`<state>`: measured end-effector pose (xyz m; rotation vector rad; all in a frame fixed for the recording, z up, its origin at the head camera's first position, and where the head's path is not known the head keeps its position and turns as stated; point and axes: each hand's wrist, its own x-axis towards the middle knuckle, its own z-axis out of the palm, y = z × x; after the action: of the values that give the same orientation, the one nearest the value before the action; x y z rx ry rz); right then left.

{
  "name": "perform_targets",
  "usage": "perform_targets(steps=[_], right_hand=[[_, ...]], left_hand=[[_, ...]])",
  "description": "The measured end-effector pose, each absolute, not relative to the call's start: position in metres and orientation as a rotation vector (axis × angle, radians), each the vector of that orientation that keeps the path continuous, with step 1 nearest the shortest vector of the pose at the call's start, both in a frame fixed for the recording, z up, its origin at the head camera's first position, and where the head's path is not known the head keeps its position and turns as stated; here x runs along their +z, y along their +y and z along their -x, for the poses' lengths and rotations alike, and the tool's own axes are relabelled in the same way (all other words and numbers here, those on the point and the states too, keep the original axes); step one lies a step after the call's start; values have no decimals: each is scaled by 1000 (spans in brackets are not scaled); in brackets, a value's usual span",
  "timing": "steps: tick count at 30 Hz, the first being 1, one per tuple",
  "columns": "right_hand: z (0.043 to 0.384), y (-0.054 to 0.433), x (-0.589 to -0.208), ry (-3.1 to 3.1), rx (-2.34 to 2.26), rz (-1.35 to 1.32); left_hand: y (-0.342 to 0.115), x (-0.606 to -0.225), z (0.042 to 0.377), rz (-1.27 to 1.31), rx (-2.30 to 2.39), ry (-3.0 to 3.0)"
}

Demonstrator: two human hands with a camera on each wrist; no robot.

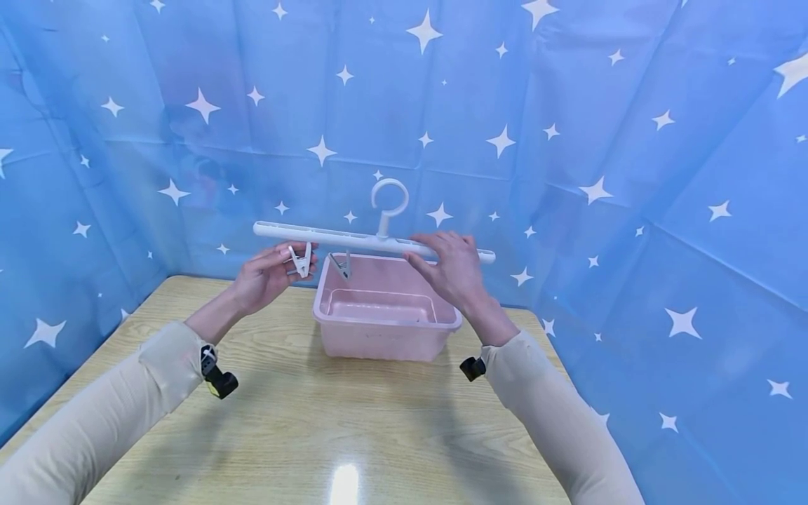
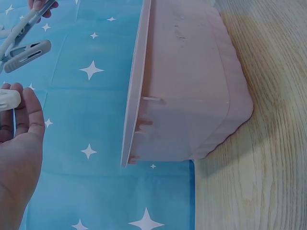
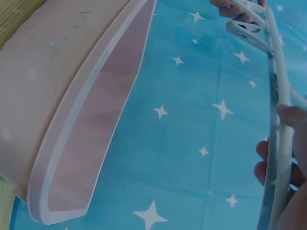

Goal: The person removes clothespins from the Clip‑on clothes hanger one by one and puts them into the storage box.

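Pale sleeves (image 1: 107,407) stretched over the wooden table (image 1: 284,421) toward its far edge. Above that edge, the right hand (image 1: 453,268) gripped a white hanger (image 1: 353,240) by its bar, right of the upright hook (image 1: 383,225). Beneath the bar's left part, the left hand (image 1: 265,275) held one clip (image 1: 303,267) in a narrow pinch. Another clip (image 1: 344,272) hung between the hands, over a pink bin (image 1: 385,341) near the table's far edge.

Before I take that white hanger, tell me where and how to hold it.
Probably by the neck of the white hanger, from the front: it is slim, upright between hook and bar, and clear of the right hand on the bar.
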<state>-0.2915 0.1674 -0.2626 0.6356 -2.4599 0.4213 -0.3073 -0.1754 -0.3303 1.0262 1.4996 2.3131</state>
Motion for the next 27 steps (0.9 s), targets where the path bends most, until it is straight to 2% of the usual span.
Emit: perform_targets(steps=[27], right_hand=[[290, 166, -260, -2446, 400, -652]], left_hand=[[-173, -329, 302, -964, 2331, 1591]])
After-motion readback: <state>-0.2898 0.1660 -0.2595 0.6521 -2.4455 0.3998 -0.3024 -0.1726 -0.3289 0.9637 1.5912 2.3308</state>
